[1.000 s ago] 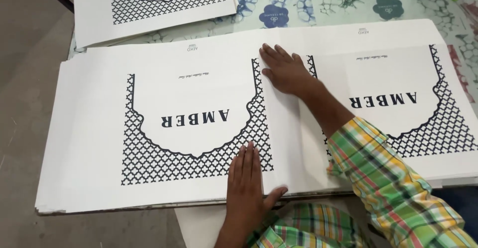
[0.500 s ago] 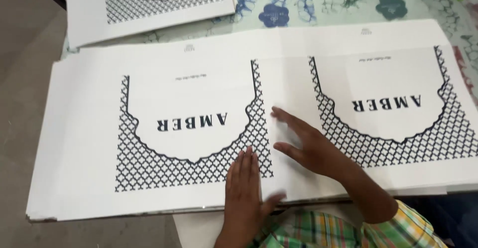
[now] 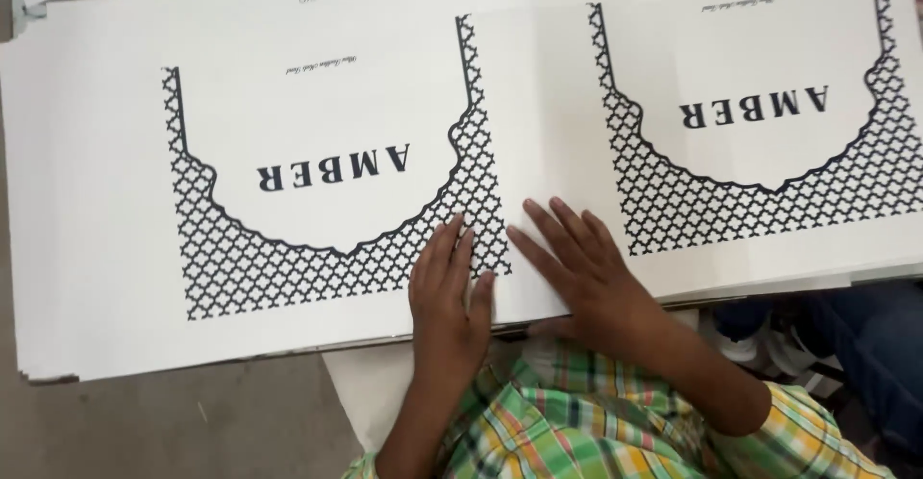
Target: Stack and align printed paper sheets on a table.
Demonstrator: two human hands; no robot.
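Pressing flat with fingers spread, two hands are laid near the front edge of a stack of large white printed sheets: the left hand (image 3: pixel 447 291) on a black lattice border, the right hand (image 3: pixel 582 267) just beside it on plain white. Two lattice-framed panels are counted on the top sheet (image 3: pixel 538 104). A plaid sleeve (image 3: pixel 615 421) is seen nearest. The tabletop is hidden by the stack.

The person wears a plaid shirt (image 3: pixel 577 421) in green, yellow, white and orange-red checks, seen at lower centre of the frame. Both hands are bare, without rings, watch or gloves. The right sleeve (image 3: pixel 817 431) ends short at lower right.
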